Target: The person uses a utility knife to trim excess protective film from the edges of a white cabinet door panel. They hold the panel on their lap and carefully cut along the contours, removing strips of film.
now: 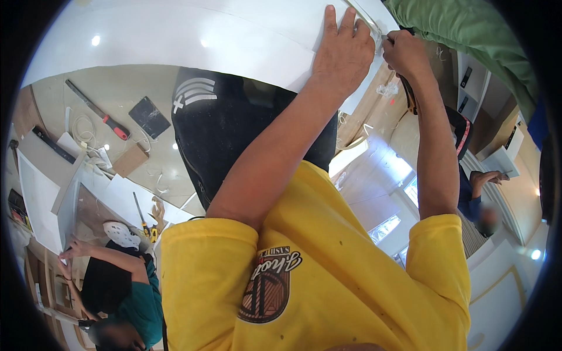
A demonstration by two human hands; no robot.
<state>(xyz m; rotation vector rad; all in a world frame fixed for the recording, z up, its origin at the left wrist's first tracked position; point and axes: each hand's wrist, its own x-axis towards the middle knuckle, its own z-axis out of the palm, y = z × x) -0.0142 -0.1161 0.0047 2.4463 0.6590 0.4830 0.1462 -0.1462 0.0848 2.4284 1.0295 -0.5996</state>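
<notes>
A large white board [246, 29] lies across the top of the view, over my dark-clad knees. My left hand [345, 52] rests flat on it near its right edge, fingers stretched out and holding nothing. Just to the right, my right hand [408, 54] is closed, its fingertips pinched together at the board's edge. What they pinch is too small to make out. A thin pale strip [367, 19] runs along that edge beside my left fingertips. A black and orange tool [409, 98] shows below my right hand; I cannot tell whether the palm holds it.
On the floor at left lie a red-and-black-handled file [117, 127], a dark square plate [150, 117], a coil of cord [85, 131] and a screwdriver [141, 213]. A co-worker in green [137, 298] handles white panels at lower left. Green cloth [468, 35] is close at upper right; another person's hand [489, 178] is beyond.
</notes>
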